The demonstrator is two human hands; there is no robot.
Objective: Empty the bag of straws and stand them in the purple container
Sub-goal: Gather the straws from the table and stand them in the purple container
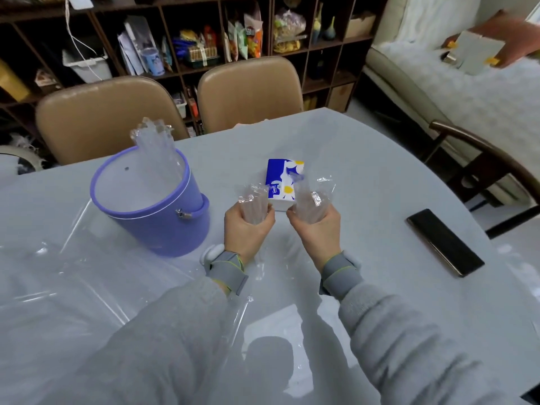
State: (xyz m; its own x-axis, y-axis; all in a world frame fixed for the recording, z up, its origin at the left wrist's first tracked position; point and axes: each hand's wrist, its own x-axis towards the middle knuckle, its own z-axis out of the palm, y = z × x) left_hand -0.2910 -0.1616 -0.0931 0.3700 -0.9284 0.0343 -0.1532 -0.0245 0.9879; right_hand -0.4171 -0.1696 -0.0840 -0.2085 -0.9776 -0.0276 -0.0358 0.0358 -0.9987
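My left hand [248, 226] grips a bundle of wrapped straws [253, 204]; my right hand [317, 229] grips another bundle [309, 204]. More straws [155, 144] stand in the purple container [157, 226] to the left on the table [365, 176].

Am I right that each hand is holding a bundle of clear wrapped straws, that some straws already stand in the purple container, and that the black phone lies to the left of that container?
Not quite: the black phone lies on the table far to the right of the purple container, as the head view shows. The rest holds: the left hand and the right hand each grip a bundle of clear wrapped straws, and some straws already stand in the container.
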